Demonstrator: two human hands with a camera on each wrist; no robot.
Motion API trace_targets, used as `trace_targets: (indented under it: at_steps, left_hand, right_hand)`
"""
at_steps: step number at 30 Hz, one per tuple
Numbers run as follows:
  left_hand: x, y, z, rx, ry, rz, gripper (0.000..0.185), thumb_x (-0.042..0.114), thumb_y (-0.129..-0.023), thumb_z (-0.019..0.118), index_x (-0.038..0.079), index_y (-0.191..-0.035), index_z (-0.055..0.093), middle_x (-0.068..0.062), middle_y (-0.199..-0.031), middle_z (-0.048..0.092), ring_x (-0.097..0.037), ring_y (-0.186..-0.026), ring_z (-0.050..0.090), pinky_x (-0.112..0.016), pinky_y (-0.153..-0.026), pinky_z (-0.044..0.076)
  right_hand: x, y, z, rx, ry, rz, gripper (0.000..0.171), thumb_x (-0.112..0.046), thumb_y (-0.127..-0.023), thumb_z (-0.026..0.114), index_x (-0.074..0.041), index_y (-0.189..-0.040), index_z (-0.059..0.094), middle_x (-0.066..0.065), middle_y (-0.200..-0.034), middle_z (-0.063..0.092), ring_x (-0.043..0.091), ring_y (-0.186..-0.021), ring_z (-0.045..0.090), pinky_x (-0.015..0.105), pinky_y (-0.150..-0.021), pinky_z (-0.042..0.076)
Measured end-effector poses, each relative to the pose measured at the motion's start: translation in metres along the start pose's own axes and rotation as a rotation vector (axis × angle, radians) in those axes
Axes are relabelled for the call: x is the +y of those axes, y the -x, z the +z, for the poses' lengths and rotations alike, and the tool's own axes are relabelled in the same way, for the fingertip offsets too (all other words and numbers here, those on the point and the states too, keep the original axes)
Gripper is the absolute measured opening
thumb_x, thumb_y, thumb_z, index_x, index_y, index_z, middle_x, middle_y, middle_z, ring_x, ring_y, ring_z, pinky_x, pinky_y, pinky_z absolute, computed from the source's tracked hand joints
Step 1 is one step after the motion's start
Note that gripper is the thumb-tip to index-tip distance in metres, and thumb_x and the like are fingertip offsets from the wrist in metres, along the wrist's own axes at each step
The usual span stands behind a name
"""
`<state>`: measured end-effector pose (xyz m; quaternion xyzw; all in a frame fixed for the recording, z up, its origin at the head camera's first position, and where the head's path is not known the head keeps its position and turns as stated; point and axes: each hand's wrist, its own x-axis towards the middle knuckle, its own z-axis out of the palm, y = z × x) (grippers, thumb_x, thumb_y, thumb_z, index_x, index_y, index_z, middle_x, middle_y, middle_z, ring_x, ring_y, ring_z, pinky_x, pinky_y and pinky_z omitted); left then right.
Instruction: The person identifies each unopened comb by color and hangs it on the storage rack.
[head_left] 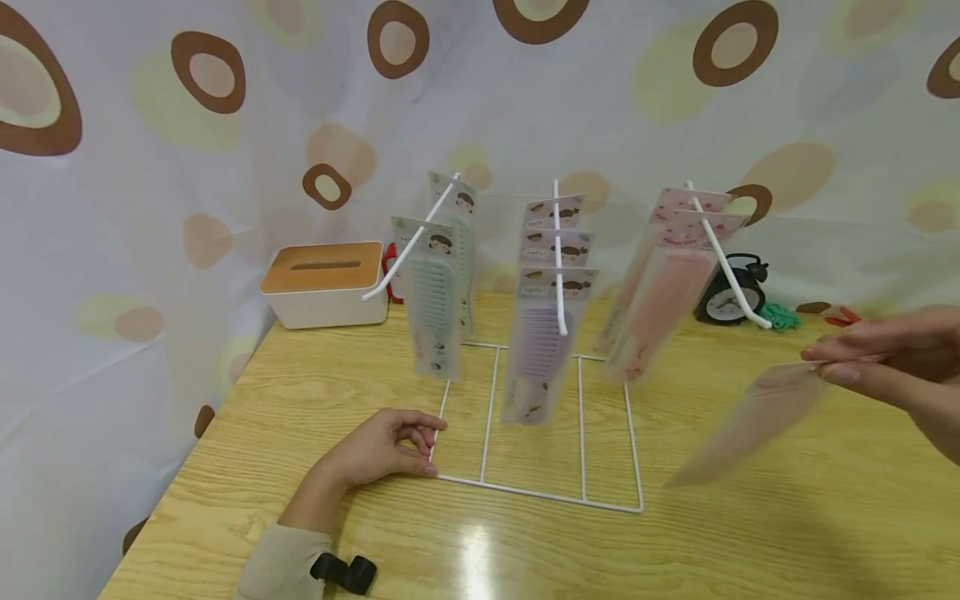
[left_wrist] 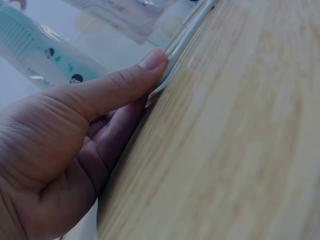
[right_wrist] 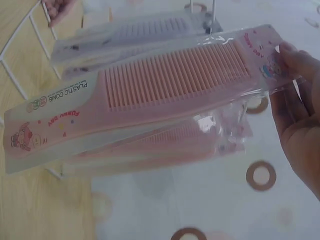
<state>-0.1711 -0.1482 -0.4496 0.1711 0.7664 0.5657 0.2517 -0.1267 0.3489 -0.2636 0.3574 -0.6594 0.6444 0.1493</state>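
Wood-grain desk (head_left: 750, 533) against a spotted curtain (head_left: 112, 208). White wire display rack (head_left: 581, 433) stands mid-desk toward the back edge, with packaged combs on three hooks.

Right hand (head_left: 892, 367): fingers (right_wrist: 295, 65) pinched on the header end of a pink comb in a clear sleeve (right_wrist: 150, 100), held in the air off the rack's right side, near the desk's right edge, handle end angled down. Judgement: light and fairly stiff lengthwise, but the film is slick and floppy at the edges. The header end is the place to grip (a pinch on bare film would probably slide).

Left hand (head_left: 386, 450): fingers curled, thumb (left_wrist: 135, 80) and fingertips clamped on the rack's front-left base corner, pressing it to the desk.

Hard to read:
- The held comb is motion-blurred in the head view.
- The sleeve's hang hole isn't visible, being under the fingers.
- A second pink pack sits behind it in the wrist view; can't tell whether it's touching.
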Motion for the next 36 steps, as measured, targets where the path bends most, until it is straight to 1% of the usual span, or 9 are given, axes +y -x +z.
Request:
trace_targets:
  at_steps: [1, 2, 5, 16, 19, 24, 26, 30, 36]
  left_hand:
    - [0.0, 0.0, 0.0, -0.001, 0.001, 0.001, 0.06, 0.009, -0.079, 0.085, -0.003, -0.132, 0.059, -0.01, -0.1, 0.063, -0.019, -0.093, 0.061, -0.024, -0.078, 0.058]
    - [0.0, 0.0, -0.001, -0.001, 0.0, 0.003, 0.06, 0.009, -0.079, 0.085, -0.003, -0.132, 0.059, -0.01, -0.1, 0.063, -0.019, -0.093, 0.061, -0.023, -0.078, 0.058]
    - [0.0, -0.001, -0.001, -0.001, 0.004, 0.007, 0.06, 0.008, -0.079, 0.084, -0.002, -0.132, 0.059, -0.01, -0.1, 0.062, -0.018, -0.093, 0.061, -0.024, -0.078, 0.058]
    - [-0.001, -0.002, 0.0, -0.015, 0.019, 0.006, 0.061, 0.008, -0.08, 0.084, -0.003, -0.133, 0.058, -0.009, -0.1, 0.062, -0.017, -0.092, 0.062, -0.024, -0.079, 0.059]
    - [0.001, -0.001, 0.0, -0.006, 0.0, 0.006, 0.06, 0.009, -0.079, 0.085, -0.003, -0.132, 0.059, -0.009, -0.099, 0.062, -0.016, -0.091, 0.061, -0.023, -0.078, 0.058]
    - [0.003, 0.0, -0.002, -0.003, -0.021, 0.016, 0.059, 0.009, -0.08, 0.085, -0.004, -0.131, 0.059, -0.01, -0.099, 0.063, -0.015, -0.09, 0.062, -0.022, -0.077, 0.058]
    - [0.004, 0.0, -0.002, -0.005, -0.016, 0.02, 0.059, 0.008, -0.08, 0.084, -0.005, -0.131, 0.059, -0.011, -0.099, 0.063, -0.015, -0.09, 0.063, -0.022, -0.077, 0.058]
    - [0.005, 0.0, -0.004, 0.002, -0.037, 0.023, 0.058, 0.01, -0.08, 0.084, -0.004, -0.131, 0.059, -0.01, -0.099, 0.064, -0.014, -0.09, 0.063, -0.022, -0.078, 0.058]
    - [0.012, 0.003, -0.012, 0.027, -0.122, 0.032, 0.053, 0.013, -0.083, 0.082, -0.001, -0.129, 0.061, -0.011, -0.099, 0.066, -0.017, -0.089, 0.064, -0.022, -0.079, 0.056]
  right_hand:
    - [0.0, -0.004, 0.003, -0.019, -0.119, -0.006, 0.03, 0.018, -0.083, 0.067, 0.028, -0.11, 0.059, 0.019, -0.107, 0.075, 0.022, -0.096, 0.074, 0.023, -0.082, 0.059]
    - [0.0, -0.008, 0.007, -0.022, -0.163, -0.009, 0.03, 0.022, -0.082, 0.065, 0.028, -0.11, 0.058, 0.022, -0.107, 0.074, 0.025, -0.097, 0.074, 0.026, -0.084, 0.059]
    - [-0.002, -0.018, 0.017, -0.016, -0.204, -0.008, 0.031, 0.027, -0.082, 0.061, 0.029, -0.112, 0.056, 0.024, -0.109, 0.073, 0.027, -0.099, 0.073, 0.029, -0.087, 0.059]
    - [-0.007, -0.04, 0.037, 0.059, -0.029, 0.091, 0.031, 0.03, -0.086, 0.052, 0.025, -0.117, 0.057, 0.015, -0.106, 0.076, 0.019, -0.099, 0.074, 0.022, -0.088, 0.057]
    - [-0.008, -0.045, 0.04, 0.105, 0.057, 0.153, 0.03, 0.026, -0.086, 0.057, 0.021, -0.116, 0.061, 0.01, -0.102, 0.077, 0.014, -0.095, 0.074, 0.018, -0.085, 0.057]
    - [-0.011, -0.051, 0.044, 0.21, 0.475, 0.372, 0.027, 0.002, -0.091, 0.068, 0.0, -0.118, 0.07, -0.013, -0.098, 0.077, -0.002, -0.089, 0.071, 0.004, -0.076, 0.05]
    - [-0.009, -0.055, 0.042, 0.212, 0.536, 0.426, 0.028, -0.004, -0.092, 0.07, -0.004, -0.12, 0.07, -0.017, -0.1, 0.076, -0.004, -0.091, 0.07, 0.004, -0.075, 0.049]
    - [-0.002, -0.065, 0.039, 0.201, 0.465, 0.432, 0.029, -0.005, -0.093, 0.069, -0.003, -0.122, 0.069, -0.014, -0.104, 0.076, -0.002, -0.093, 0.07, 0.006, -0.079, 0.052]
    - [0.014, -0.075, 0.041, 0.222, 0.169, 0.347, 0.028, 0.004, -0.09, 0.069, 0.004, -0.118, 0.07, -0.003, -0.105, 0.077, 0.005, -0.093, 0.073, 0.012, -0.079, 0.056]
